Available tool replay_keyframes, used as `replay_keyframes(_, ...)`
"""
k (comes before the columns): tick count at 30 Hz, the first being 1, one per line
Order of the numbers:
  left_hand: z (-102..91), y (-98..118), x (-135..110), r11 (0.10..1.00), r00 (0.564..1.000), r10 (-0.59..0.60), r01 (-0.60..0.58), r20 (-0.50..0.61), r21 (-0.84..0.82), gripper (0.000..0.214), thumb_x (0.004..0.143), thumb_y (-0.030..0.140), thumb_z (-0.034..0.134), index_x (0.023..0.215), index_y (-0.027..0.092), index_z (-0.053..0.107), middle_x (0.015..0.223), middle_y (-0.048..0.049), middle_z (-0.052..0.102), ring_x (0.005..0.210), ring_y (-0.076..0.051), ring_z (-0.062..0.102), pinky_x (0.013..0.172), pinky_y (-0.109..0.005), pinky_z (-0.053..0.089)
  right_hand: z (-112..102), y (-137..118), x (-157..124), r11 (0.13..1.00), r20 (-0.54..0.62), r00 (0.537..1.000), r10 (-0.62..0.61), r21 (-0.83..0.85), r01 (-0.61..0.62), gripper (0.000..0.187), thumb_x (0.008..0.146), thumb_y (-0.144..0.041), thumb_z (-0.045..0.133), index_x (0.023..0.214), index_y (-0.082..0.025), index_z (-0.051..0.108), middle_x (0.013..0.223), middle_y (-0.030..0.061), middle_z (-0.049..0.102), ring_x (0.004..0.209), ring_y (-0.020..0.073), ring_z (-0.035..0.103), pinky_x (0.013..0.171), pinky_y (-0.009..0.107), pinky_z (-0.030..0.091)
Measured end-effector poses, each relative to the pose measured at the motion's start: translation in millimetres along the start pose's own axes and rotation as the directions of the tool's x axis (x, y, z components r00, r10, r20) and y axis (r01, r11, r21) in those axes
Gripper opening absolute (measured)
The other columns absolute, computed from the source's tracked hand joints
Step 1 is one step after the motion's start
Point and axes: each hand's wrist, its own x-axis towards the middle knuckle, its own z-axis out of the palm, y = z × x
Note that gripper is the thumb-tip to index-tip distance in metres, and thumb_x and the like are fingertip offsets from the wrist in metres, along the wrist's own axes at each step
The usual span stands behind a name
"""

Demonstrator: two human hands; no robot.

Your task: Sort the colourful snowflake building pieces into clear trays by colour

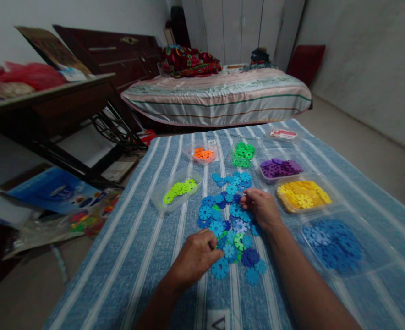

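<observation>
A loose pile of gear-shaped plastic discs (228, 251), mostly light and dark blue with a few green ones, lies on the striped cloth between my hands. My left hand (196, 255) is at the pile's near left edge, its fingers curled and the thumb toward the discs. Whatever those fingers may hold is hidden. At the pile's right side, my right hand (260, 207) has its fingertips pinched together, close to a dark blue disc. I cannot make out what is in that pinch. Right of my right forearm stands a clear tub of blue discs (333, 243).
Other clear tubs hold yellow discs (303, 195), purple discs (280, 168), green discs (243, 153), orange discs (203, 154) and lime discs (178, 190). A lidded box (283, 134) sits at the table's far right. Beyond is a bed (219, 101); a sewing table (47, 91) stands left.
</observation>
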Motion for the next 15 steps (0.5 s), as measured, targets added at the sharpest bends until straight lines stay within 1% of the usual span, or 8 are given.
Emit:
replay_keyframes(4, -5.2, -4.4, -0.6, 0.998, 1.000, -0.005, 0.006, 0.026, -0.058, 0.012, 0.068, 0.025, 0.059, 0.061, 0.019, 0.052, 0.062, 0.0029, 0.051, 0.061, -0.013, 0.050, 0.056, -0.023, 0.036, -0.4, 0.3, 0.3, 1.000, 0.007, 1.000, -0.005, 0.004, 0.005, 0.019, 0.063, -0.030, 0.075, 0.072, -0.016, 0.067, 0.058, 0.0029, 0.067, 0.052, 0.0131, 0.062, 0.046, 0.021, 0.047)
replay_keyframes(8, -11.1, -8.5, -1.0, 0.995, 1.000, -0.020, 0.021, 0.013, -0.098, 0.013, 0.069, 0.028, 0.060, 0.063, 0.019, 0.054, 0.061, 0.0027, 0.052, 0.059, -0.013, 0.051, 0.054, -0.022, 0.037, -0.8, 0.6, 0.4, 1.000, 0.018, 1.000, -0.011, 0.004, 0.011, 0.019, 0.063, -0.031, 0.075, 0.072, -0.016, 0.067, 0.058, 0.0032, 0.067, 0.051, 0.0129, 0.061, 0.046, 0.021, 0.047)
replay_keyframes(12, -16.3, -14.7, 4.6, 0.987, 0.997, -0.039, 0.029, -0.061, -0.155, 0.017, 0.074, 0.033, 0.059, 0.066, 0.019, 0.056, 0.057, 0.0028, 0.055, 0.055, -0.013, 0.053, 0.052, -0.023, 0.038, -0.7, 1.0, 0.0, 1.000, 0.022, 1.000, -0.016, -0.002, 0.016, 0.019, 0.064, -0.032, 0.075, 0.071, -0.016, 0.068, 0.057, 0.0030, 0.067, 0.050, 0.0120, 0.060, 0.046, 0.021, 0.047)
replay_keyframes(15, -22.2, -15.7, 16.9, 0.978, 0.989, -0.047, 0.018, -0.137, -0.206, 0.018, 0.075, 0.035, 0.060, 0.069, 0.018, 0.057, 0.056, 0.0025, 0.059, 0.053, -0.012, 0.055, 0.052, -0.023, 0.040, -0.7, 2.0, 0.2, 1.000, 0.032, 0.999, -0.018, -0.002, 0.019, 0.020, 0.065, -0.034, 0.076, 0.072, -0.016, 0.068, 0.058, 0.0028, 0.067, 0.051, 0.0116, 0.060, 0.047, 0.021, 0.047)
